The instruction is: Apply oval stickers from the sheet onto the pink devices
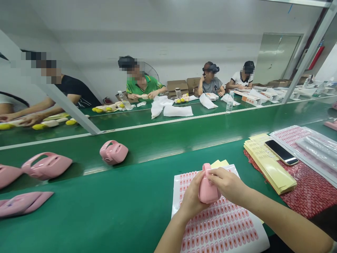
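My left hand (193,196) is wrapped round a pink plastic housing (207,191) with a loop handle at its top, held above a sticker sheet. The fingers of my right hand (226,182) are drawn together against the housing's side, just below the handle. Whether a small piece sits between those fingers is hidden. Beneath both hands lies the white sheet (252,242), covered with rows of pink oval stickers with an orange-red mark in each. Part of a yellow paper (219,163) shows behind the housing.
Other pink housings (113,153) stand at the left on the green belt (158,135), with a pink cloth-like piece (25,204) nearer me. At the right, a phone (281,152) and yellow cards (268,165) lie on red bubble wrap (310,189). Co-workers (144,86) sit across.
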### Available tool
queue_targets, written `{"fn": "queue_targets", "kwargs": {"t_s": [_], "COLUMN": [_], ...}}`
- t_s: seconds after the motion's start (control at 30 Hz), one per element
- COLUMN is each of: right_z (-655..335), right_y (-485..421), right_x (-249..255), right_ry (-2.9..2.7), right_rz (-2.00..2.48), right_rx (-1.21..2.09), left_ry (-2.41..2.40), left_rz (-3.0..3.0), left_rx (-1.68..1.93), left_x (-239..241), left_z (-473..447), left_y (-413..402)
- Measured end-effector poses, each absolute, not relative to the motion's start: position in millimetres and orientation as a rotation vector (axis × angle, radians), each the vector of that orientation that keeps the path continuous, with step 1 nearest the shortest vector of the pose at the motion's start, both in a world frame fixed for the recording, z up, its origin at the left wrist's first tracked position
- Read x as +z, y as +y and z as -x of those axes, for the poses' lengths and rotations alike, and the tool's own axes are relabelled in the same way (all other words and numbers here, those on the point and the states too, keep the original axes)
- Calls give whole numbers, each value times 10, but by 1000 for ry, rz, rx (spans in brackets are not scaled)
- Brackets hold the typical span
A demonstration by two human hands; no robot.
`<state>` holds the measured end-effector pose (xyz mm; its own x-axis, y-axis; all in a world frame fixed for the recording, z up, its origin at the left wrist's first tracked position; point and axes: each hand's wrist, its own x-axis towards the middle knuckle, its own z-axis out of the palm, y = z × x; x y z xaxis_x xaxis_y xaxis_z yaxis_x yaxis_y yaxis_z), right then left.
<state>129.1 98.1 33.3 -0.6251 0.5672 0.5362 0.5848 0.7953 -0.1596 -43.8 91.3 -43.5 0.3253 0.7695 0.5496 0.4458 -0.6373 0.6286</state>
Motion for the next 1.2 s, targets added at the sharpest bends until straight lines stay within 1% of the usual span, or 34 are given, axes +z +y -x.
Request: {"fn": "queue_targets", "kwargs": {"t_s": [0.23, 0.43, 0.73, 1.0, 1.2], "right_z": [-1269, -1240, -1206, -1198, -1216], "right_y": [1049, 1051, 1047, 912, 847], "right_x": [331, 356, 256, 271, 254], "right_ry": [-2235, -2215, -2189, -2245, -2301], "right_rz": [966, 1036, 1004, 917, 932], "right_rx": [259, 324, 236, -67, -98], "left_ry": [1066, 1106, 1112, 1115, 1113], "left_rz": [-2229, -2232, -2245, -2282, -2303], "left_rx": [1227, 1190, 1203, 1197, 1217], "left_x": [-402, -395, -380, -341, -364], "left_z": [433, 440, 446, 440, 447], "left_y": [912, 905, 895, 876, 889]}}
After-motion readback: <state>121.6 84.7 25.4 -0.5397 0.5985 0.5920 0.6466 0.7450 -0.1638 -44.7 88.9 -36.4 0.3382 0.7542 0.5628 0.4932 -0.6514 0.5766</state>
